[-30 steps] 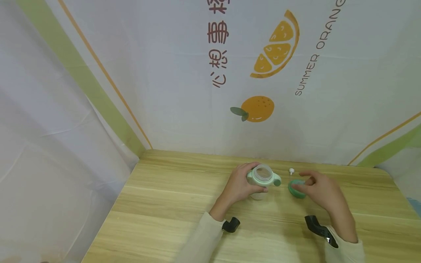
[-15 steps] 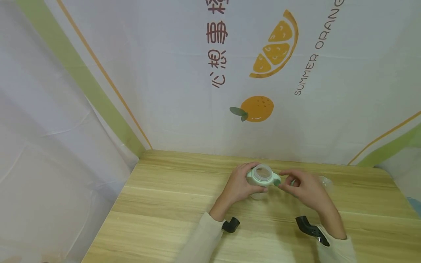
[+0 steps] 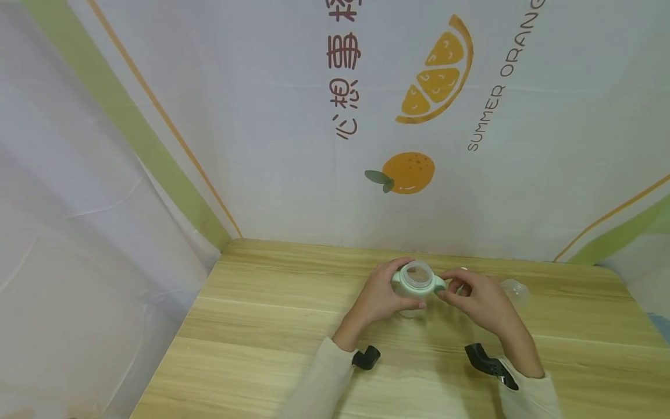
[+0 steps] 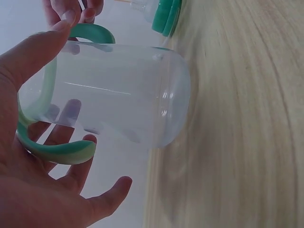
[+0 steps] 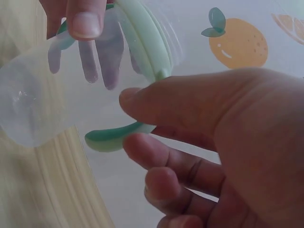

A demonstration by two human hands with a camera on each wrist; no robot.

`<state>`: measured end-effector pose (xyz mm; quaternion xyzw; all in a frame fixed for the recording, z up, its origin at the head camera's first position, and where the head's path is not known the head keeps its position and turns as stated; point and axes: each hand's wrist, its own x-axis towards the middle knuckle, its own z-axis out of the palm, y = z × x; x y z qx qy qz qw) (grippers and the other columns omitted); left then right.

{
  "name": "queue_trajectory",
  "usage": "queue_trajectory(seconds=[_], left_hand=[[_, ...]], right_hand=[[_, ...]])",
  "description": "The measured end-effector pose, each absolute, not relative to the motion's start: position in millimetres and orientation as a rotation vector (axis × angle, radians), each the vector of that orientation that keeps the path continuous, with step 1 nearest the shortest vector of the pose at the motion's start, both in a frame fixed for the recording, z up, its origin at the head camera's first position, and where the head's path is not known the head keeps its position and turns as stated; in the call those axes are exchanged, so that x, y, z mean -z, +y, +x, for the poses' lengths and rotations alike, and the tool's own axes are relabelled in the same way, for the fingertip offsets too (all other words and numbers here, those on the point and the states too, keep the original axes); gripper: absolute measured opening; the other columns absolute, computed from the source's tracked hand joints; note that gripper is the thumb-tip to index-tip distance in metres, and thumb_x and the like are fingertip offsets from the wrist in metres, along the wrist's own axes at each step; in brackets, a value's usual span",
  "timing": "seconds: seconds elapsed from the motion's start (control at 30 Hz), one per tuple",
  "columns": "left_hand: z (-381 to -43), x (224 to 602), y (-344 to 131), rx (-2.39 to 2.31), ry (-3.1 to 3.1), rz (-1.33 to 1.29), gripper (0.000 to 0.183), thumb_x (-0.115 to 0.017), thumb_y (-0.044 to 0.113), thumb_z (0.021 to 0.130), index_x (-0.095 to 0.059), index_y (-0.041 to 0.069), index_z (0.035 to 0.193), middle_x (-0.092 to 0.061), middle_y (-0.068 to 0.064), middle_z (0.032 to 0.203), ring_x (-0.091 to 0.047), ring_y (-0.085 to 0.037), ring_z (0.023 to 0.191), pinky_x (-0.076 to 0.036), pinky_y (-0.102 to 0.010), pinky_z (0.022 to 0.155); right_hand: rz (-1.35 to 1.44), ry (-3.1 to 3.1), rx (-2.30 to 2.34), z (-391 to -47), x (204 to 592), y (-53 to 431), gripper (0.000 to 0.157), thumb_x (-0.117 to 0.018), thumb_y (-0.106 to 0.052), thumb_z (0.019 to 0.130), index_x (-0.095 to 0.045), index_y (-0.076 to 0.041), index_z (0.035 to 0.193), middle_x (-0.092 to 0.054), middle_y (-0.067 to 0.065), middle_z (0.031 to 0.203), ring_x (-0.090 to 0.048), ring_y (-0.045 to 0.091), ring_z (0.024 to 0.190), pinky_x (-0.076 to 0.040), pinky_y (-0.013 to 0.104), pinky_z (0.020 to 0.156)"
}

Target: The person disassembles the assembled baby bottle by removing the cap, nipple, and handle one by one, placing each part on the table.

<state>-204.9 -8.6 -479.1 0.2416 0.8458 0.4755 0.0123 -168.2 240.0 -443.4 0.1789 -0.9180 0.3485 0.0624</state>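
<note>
A clear baby bottle [image 4: 118, 90] with a pale green handle collar is upright at the far middle of the table, its mouth uncovered. My left hand [image 3: 384, 294] grips it around the collar from the left, thumb in front and fingers behind. Whether its base touches the table I cannot tell. My right hand [image 3: 481, 299] pinches the collar's right handle [image 5: 107, 138] between thumb and index finger, the other fingers curled below. The left handle [image 4: 59, 151] curves past my left fingers. In the left wrist view a green screw ring [image 4: 166, 16] lies beyond the bottle.
A clear dome cap [image 3: 515, 291] sits on the wooden table [image 3: 251, 326] to the right of my right hand. A small white piece [image 3: 463, 269] peeks out behind that hand. A printed white cloth [image 3: 293, 174] hangs along the table's far edge.
My right hand has moved left from the green ring to the bottle's right handle and now pinches it. The dome cap has come into sight. My left hand keeps its hold.
</note>
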Motion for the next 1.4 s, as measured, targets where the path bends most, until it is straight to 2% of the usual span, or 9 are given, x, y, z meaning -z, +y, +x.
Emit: queue_trajectory(seconds=[0.17,0.43,0.8,1.4], left_hand=[[-204.5,478.7,-10.4,-1.504,2.621,0.731,0.09,-0.104,0.031,0.08,-0.06,0.013,0.155,-0.069,-0.002,0.145,-0.06,-0.021,0.13,-0.049,-0.045,0.11],[-205.6,480.4,-12.6,-1.564,2.577,0.756,0.083,-0.103,0.027,0.08,-0.063,0.009,0.15,-0.07,-0.003,0.142,-0.062,-0.019,0.129,-0.049,-0.041,0.111],[-205.9,482.6,-14.6,-1.585,2.563,0.746,0.078,-0.103,0.024,0.08,-0.066,0.01,0.147,-0.072,-0.001,0.138,-0.065,-0.016,0.126,-0.051,-0.039,0.11],[-205.1,480.1,-14.3,-1.554,2.566,0.732,0.078,-0.104,0.025,0.079,-0.067,0.011,0.146,-0.073,0.0,0.136,-0.066,-0.015,0.123,-0.052,-0.039,0.108]], right_hand=[[0.54,-2.775,-1.05,-168.9,443.2,238.8,0.027,-0.086,-0.016,0.098,-0.08,-0.007,0.122,-0.071,-0.011,0.087,-0.06,0.005,0.069,-0.051,0.028,0.061],[0.54,-2.78,-1.051,-170.2,443.1,237.7,0.026,-0.086,-0.014,0.098,-0.081,-0.006,0.122,-0.072,-0.008,0.088,-0.062,0.006,0.071,-0.052,0.028,0.063],[0.576,-2.756,-1.066,-171.8,444.4,237.0,0.018,-0.085,-0.013,0.098,-0.082,-0.009,0.116,-0.075,-0.008,0.09,-0.064,0.007,0.073,-0.054,0.029,0.065],[0.597,-2.746,-1.08,-170.6,445.2,238.6,0.019,-0.084,-0.011,0.099,-0.082,-0.007,0.117,-0.074,-0.008,0.09,-0.062,0.006,0.073,-0.054,0.028,0.064]])
